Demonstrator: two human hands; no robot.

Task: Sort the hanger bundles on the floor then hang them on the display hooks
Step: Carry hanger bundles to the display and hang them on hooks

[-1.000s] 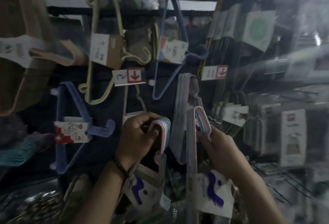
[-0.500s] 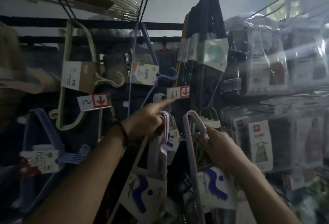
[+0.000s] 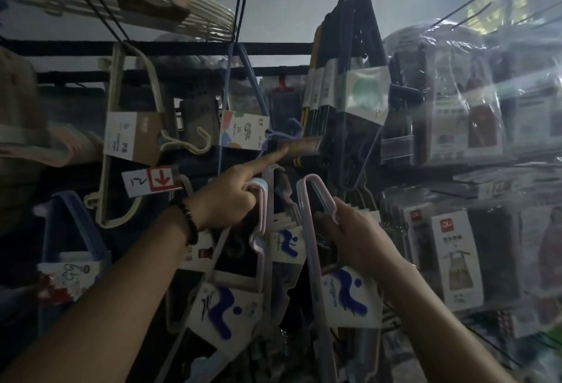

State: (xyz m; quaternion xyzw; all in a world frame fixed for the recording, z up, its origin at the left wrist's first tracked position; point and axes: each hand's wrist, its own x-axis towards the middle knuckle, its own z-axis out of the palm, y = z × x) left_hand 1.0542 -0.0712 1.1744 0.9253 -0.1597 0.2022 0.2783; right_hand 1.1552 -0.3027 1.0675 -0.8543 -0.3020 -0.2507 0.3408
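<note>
Left hand (image 3: pixel 231 200): forefinger stretching out straight, its tip touching the price tag (image 3: pixel 299 147); the other fingers curling round the hook of the left hanger bundle (image 3: pixel 259 197).
Right hand (image 3: pixel 355 236): gripping the right hanger bundle (image 3: pixel 308 200) just below its hook, fingers wrapping round the pastel wires.
Left hanger bundle: hanging from the left hand in front of the rack, off the floor and on no display hook; its white card with blue marks (image 3: pixel 225 306) sitting below the wrist.
Right hanger bundle: standing upright just beside the left one; its lower end is running out of the bottom of the frame.
Hard to make out: the price tag's face is showing only as a blur, its number unreadable; the display hook behind it is hiding behind the tag and fingertip; a third blue-marked card (image 3: pixel 287 246) is peeking out between the two bundles, its hangers mostly covered.
Cut off: cream hangers (image 3: pixel 170 2) running off the top left.
Also hanging: tag marked 12 (image 3: pixel 150 182); black hangers (image 3: pixel 343 78); bagged goods (image 3: pixel 456 261), glare blurring them.
Change: half a second ago the price tag was facing the camera, reading 11 with a red arrow; a second ago the left forefinger was curling on the bundle with the rest, not pointing.
</note>
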